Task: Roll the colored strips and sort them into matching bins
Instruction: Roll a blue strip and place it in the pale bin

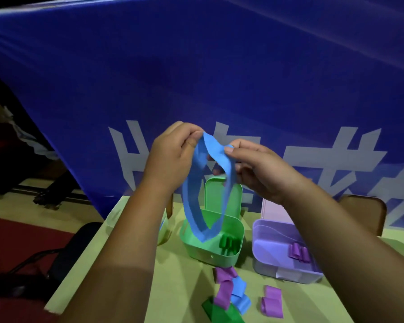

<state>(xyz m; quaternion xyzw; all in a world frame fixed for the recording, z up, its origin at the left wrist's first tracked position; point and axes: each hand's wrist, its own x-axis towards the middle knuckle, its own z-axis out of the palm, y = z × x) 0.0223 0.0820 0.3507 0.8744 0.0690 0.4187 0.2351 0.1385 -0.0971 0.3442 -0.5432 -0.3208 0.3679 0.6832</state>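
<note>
Blue strip hangs in a long slack loop above the green bin, with both ends up at your hands. Left hand pinches one end between thumb and fingers; right hand pinches the other. Judged: very light, limp, thin, likely slippery. Take hold at an end edge and start the roll there under light tension.

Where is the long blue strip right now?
The blue strip hangs mid-air at the centre of the head view, pinched at its top by the left hand and the right hand, its loop dangling near the green bin.
</note>
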